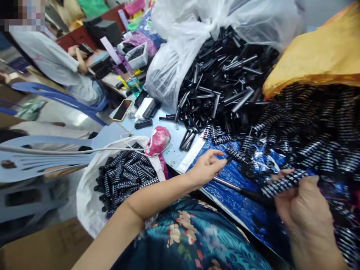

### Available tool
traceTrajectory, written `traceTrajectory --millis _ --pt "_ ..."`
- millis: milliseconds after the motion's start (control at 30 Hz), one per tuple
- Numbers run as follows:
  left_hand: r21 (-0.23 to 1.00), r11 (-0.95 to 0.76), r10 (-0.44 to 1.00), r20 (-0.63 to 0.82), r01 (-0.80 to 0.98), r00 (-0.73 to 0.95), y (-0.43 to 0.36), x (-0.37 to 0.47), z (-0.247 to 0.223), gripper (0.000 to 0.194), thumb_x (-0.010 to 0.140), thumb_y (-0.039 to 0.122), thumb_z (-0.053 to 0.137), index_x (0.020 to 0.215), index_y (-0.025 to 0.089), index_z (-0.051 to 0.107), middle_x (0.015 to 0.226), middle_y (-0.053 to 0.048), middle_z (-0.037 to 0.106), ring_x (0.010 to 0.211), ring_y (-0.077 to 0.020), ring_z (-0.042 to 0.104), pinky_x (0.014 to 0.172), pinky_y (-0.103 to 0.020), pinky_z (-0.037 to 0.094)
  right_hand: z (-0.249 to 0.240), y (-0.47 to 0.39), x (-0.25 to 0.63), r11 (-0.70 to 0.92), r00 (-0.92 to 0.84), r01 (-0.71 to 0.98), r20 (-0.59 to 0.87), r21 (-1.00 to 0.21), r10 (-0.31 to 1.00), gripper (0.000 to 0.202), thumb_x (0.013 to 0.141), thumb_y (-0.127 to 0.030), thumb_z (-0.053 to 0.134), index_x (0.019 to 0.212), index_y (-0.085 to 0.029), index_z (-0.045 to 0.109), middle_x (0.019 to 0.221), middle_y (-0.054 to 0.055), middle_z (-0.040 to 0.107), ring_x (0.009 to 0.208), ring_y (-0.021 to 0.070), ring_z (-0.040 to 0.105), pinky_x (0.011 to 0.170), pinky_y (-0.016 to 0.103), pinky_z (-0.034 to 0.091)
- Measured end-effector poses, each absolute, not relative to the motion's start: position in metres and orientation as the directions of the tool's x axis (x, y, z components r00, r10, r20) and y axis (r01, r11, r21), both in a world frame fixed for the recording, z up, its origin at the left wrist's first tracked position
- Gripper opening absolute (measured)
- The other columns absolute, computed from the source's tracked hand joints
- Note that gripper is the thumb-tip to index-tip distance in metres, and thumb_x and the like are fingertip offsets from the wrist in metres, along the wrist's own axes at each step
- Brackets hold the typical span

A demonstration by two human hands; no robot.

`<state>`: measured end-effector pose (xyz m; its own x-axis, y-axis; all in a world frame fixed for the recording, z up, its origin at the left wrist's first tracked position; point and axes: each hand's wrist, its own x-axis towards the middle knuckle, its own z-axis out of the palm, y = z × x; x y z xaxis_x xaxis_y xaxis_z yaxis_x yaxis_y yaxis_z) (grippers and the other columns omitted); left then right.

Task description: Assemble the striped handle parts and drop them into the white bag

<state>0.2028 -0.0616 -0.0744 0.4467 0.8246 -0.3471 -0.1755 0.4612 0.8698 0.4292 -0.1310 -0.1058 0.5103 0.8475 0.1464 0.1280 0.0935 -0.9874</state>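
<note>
My right hand [303, 206] is closed around a ribbed black tube [284, 183] with rows of pale bumps, held between thumb and fingers. My left hand [206, 168] is over the blue plastic sheet [222, 174], thumb and fingers bent towards each other. At its fingertips is a small black piece [229, 159], whose kind I cannot make out. Below lies a metal rod [225, 182] with a black handle-like end [257, 195] reaching towards my right hand. More ribbed tubes [236, 153] lie just past my left fingertips.
Smooth black tubes [222, 86] spill from a clear plastic bag [168, 75]. Ribbed tubes [309, 120] pile under a yellow sack [317, 60]. A white sack [84, 195] of ribbed tubes hangs left, beside a blue chair [84, 140]. A phone [121, 110] lies on the table; a person [56, 63] sits beyond.
</note>
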Motion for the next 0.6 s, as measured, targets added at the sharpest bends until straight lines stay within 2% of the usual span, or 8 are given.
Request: traceTrajectory --millis 67,100,133,267,367,433,533,600 --pt "0.864 0.467 0.807 -0.329 -0.187 0.491 -0.063 0.202 -0.070 0.047 0.077 0.054 0.072 0.096 0.016 0.052 0.059 0.008 0.048 0.047 -0.0055 0.042 0.047 -0.019 0.030 -0.096 -0.128 0.408 -0.076 0.440 -0.340 -0.230 -0.937 0.868 0.050 0.097 -0.071 0.062 0.091 -0.022 0.065 0.085 0.006 0.056 0.068 0.0211 0.059 0.054 0.032 0.055" --pt "0.858 0.476 0.797 -0.329 -0.190 0.507 -0.064 0.201 -0.068 0.047 0.078 0.054 0.071 0.094 0.017 0.049 0.063 0.006 0.052 0.048 -0.0060 0.046 0.047 -0.019 0.033 -0.090 -0.127 0.398 -0.148 0.350 -0.519 -0.367 -0.842 0.862 0.051 0.092 -0.071 0.071 0.093 -0.020 0.066 0.084 0.004 0.055 0.066 0.0181 0.056 0.055 0.028 0.055" --pt "0.852 0.487 0.788 -0.334 -0.193 0.517 -0.065 0.200 -0.068 0.047 0.078 0.054 0.070 0.093 0.017 0.046 0.068 0.004 0.057 0.048 -0.0065 0.049 0.046 -0.019 0.034 -0.086 -0.128 0.389 -0.193 0.272 -0.594 -0.421 -0.781 0.865 0.049 0.089 -0.067 0.077 0.096 -0.020 0.066 0.081 0.001 0.052 0.062 0.0145 0.052 0.054 0.024 0.053" --pt "0.836 0.522 0.770 -0.378 -0.168 0.514 -0.071 0.198 -0.076 0.044 0.081 0.050 0.067 0.099 0.018 0.045 0.068 0.005 0.058 0.044 -0.0050 0.046 0.044 -0.018 0.032 -0.078 -0.130 0.363 -0.204 0.172 -0.619 -0.384 -0.759 0.907 0.047 0.087 -0.061 0.083 0.102 -0.020 0.067 0.066 -0.005 0.043 0.046 0.0082 0.035 0.045 0.016 0.041" --pt "0.859 0.486 0.796 -0.360 -0.159 0.487 -0.078 0.199 -0.082 0.041 0.089 0.052 0.058 0.104 0.014 0.053 0.068 0.003 0.057 0.045 -0.0055 0.046 0.044 -0.019 0.032 -0.079 -0.129 0.352 -0.147 0.192 -0.601 -0.321 -0.786 0.928 0.048 0.088 -0.065 0.080 0.106 -0.022 0.067 0.062 -0.006 0.045 0.042 0.0079 0.033 0.042 0.016 0.037" --pt "0.912 0.389 0.836 -0.290 -0.130 0.466 -0.081 0.202 -0.083 0.039 0.093 0.051 0.055 0.101 0.013 0.057 0.072 0.000 0.060 0.048 -0.0056 0.047 0.048 -0.021 0.035 -0.080 -0.127 0.346 -0.097 0.258 -0.600 -0.308 -0.794 0.916 0.049 0.085 -0.065 0.081 0.103 -0.021 0.069 0.065 -0.004 0.050 0.045 0.0093 0.041 0.044 0.017 0.041" --pt "0.971 0.227 0.876 -0.170 -0.076 0.451 -0.081 0.212 -0.081 0.033 0.085 0.044 0.070 0.094 0.013 0.063 0.081 -0.002 0.064 0.062 -0.0082 0.053 0.061 -0.023 0.043 -0.084 -0.120 0.337 -0.014 0.415 -0.555 -0.291 -0.832 0.862 0.051 0.080 -0.067 0.081 0.094 -0.019 0.070 0.086 0.004 0.064 0.074 0.0198 0.063 0.065 0.027 0.057" --pt "0.981 0.189 0.876 -0.144 -0.052 0.459 -0.080 0.219 -0.079 0.031 0.076 0.037 0.079 0.089 0.012 0.066 0.081 -0.002 0.063 0.071 -0.0107 0.053 0.067 -0.024 0.043 -0.088 -0.116 0.334 -0.017 0.417 -0.489 -0.251 -0.872 0.874 0.052 0.089 -0.070 0.070 0.099 -0.018 0.070 0.101 0.008 0.067 0.096 0.0270 0.065 0.086 0.038 0.058"
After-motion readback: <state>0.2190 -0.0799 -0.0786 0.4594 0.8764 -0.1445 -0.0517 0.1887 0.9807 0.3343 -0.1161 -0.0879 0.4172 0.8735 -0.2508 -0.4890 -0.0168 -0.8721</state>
